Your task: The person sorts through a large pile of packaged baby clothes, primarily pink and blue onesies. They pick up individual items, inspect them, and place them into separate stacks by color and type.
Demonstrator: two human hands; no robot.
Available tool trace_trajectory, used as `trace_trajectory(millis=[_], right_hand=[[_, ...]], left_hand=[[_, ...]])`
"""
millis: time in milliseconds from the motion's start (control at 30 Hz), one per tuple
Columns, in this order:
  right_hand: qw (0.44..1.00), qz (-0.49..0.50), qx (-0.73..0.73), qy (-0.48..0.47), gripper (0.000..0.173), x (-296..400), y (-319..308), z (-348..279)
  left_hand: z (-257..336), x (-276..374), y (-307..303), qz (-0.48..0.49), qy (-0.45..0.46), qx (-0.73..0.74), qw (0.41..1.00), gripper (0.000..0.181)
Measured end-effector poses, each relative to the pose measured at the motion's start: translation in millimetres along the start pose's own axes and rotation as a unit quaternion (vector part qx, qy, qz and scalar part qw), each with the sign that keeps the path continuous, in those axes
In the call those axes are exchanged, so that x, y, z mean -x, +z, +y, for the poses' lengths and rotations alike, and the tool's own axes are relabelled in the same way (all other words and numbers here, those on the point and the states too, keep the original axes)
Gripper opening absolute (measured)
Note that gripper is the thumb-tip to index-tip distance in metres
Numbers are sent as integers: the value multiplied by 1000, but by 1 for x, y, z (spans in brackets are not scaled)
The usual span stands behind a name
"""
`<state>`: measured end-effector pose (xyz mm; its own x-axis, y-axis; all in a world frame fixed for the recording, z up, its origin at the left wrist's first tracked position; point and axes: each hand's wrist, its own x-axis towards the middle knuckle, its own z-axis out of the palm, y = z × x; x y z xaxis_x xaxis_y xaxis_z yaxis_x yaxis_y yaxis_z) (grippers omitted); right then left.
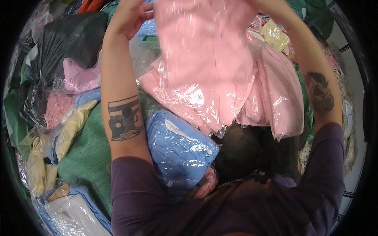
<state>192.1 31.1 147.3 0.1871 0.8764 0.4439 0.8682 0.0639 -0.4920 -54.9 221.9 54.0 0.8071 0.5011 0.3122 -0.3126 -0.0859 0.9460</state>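
A pink garment in a clear plastic bag is raised before me at the top of the view, blurred as if moving. My left hand is beside its left edge, some fingers apart; whether it grips the bag is hidden at the frame's top. My right hand is out of view past the top edge, its forearm reaching toward the bag's right side. Below lie more bagged pink garments, fanned out. A bagged light blue garment rests beneath them, near my left upper arm.
Left are a dark sack, a green woven sack, a bagged yellow garment and a bagged white item. A yellow packet lies at upper right. More bagged textiles line the right side, beside a pale floor.
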Motion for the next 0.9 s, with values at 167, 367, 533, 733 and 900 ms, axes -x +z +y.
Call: trace_trajectory(millis=[167,367,533,733,900], right_hand=[[985,120,-112,-42,53,-37,-19,-13],[971,222,19,-85,54,-86,29,19],[972,80,156,-155,61,-56,120,54],[924,-362,122,25,91,30,130,65],[905,-375,14,198,90,35,121,56]], left_hand=[[-12,-11,10,81,102,-181,975,74],[-38,-25,19,251,135,-232,930,63],[-123,-14,-50,360,-12,-478,802,62],[-145,-22,-68,341,-52,-407,846,54],[-131,-14,-76,350,-3,-517,781,46]])
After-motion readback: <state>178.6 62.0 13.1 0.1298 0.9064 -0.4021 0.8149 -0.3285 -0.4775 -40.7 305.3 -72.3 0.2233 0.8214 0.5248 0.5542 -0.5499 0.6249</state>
